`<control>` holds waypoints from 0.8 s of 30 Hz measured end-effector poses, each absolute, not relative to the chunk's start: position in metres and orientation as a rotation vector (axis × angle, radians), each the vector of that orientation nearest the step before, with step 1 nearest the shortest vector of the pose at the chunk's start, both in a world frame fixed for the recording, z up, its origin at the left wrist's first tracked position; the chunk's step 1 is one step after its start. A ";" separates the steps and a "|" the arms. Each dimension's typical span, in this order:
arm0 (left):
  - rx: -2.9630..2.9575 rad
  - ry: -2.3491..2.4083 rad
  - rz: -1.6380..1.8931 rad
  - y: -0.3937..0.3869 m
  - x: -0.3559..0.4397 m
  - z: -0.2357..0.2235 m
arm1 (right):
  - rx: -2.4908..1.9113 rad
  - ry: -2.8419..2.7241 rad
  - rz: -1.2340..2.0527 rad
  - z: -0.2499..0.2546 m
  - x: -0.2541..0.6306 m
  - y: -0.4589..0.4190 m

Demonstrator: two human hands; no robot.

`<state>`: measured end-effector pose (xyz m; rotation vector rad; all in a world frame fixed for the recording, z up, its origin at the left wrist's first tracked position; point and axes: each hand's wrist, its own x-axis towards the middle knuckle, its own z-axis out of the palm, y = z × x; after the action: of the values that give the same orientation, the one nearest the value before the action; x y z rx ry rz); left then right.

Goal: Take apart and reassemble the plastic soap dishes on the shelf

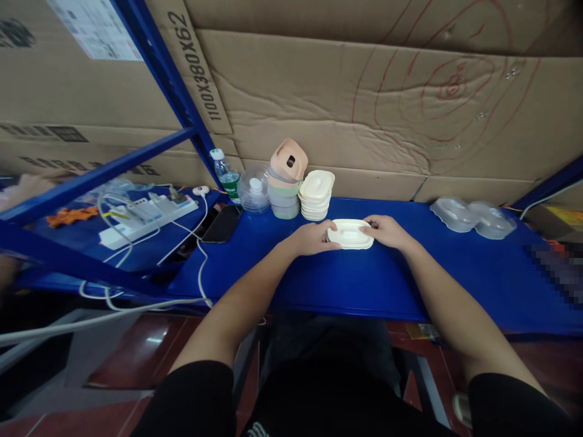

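Observation:
A cream, rounded-rectangular plastic lid with a recessed middle is held just over the blue tabletop. My left hand grips its left end, thumb on top and fingers along the near side. On its right end, my right hand is closed with the thumb pressed on the upper face. Behind it stands a stack of similar cream pieces. Left of that stack, grey and green containers are piled under tilted peach pieces, the top one with a dark opening.
A water bottle, a clear round plastic container and a black phone lie to the left. Past the blue frame post are a white power strip, cables and another person's arm. Clear plastic shells rest at right.

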<state>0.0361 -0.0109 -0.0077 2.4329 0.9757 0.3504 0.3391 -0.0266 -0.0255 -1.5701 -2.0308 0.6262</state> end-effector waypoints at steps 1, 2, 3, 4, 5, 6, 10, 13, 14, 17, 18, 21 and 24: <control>2.450 0.984 0.301 -0.010 0.036 -0.009 | -1.596 -2.109 0.558 -0.024 0.337 -0.028; 2.469 0.993 0.256 -0.009 0.037 -0.010 | -1.631 -2.186 0.494 -0.021 0.335 -0.029; 2.488 0.999 0.225 -0.008 0.038 -0.012 | -1.674 -2.255 0.434 -0.019 0.333 -0.030; 2.501 0.999 0.213 -0.006 0.039 -0.014 | -1.719 -2.307 0.376 -0.018 0.330 -0.031; 2.504 0.996 0.229 -0.005 0.040 -0.016 | -1.757 -2.340 0.327 -0.017 0.328 -0.032; 2.502 0.995 0.275 -0.004 0.040 -0.017 | -1.781 -2.357 0.297 -0.016 0.327 -0.033; 2.545 1.060 0.760 0.001 0.034 -0.013 | -1.750 -2.360 0.347 -0.017 0.325 -0.033; 2.596 1.195 1.250 0.008 0.018 0.002 | -1.730 -2.337 0.397 -0.019 0.327 -0.032; 2.569 1.293 1.394 0.011 0.012 0.009 | -1.730 -2.333 0.403 -0.019 0.327 -0.031; 2.381 1.636 1.695 0.019 -0.005 0.031 | -1.723 -2.337 0.417 -0.020 0.327 -0.031; 2.339 1.709 1.721 0.021 -0.009 0.037 | -1.723 -2.340 0.420 -0.019 0.327 -0.031; 2.313 1.794 1.622 0.027 -0.012 0.045 | -1.730 -2.345 0.433 -0.019 0.327 -0.032; 2.301 1.803 1.518 0.032 -0.008 0.040 | -1.715 -2.345 0.455 -0.019 0.328 -0.032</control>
<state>-0.0079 0.0318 0.0405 2.3014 1.8030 1.5182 0.3275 -0.0320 -0.0188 -1.7147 -2.3453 0.4551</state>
